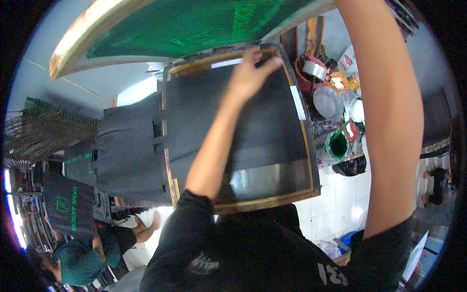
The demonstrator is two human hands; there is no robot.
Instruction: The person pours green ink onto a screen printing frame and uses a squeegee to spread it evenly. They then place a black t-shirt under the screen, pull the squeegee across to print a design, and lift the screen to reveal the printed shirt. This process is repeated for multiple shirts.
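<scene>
Over the far edge of a black fabric piece (209, 112) is my left hand (249, 73), slightly blurred, thumb and fingers apart. Nothing shows in its grasp. The fabric lies on a wood-edged board (312, 160) with a glossy near strip (255, 180) and white tape (297, 103) at its right side. Above the board tilts a wooden-framed printing screen (73, 46), its mesh (160, 34) stained green. My right forearm (389, 112) reaches up along the right toward the screen's end; that hand is beyond the top edge.
To the right stand an open pot of green ink (336, 146), clear tubs (328, 101) and a red basin (306, 73) with a tape roll (314, 71). Dark fabric pieces (129, 146) lie left. A co-worker (80, 260) at lower left is beside a green-printed black piece (68, 204).
</scene>
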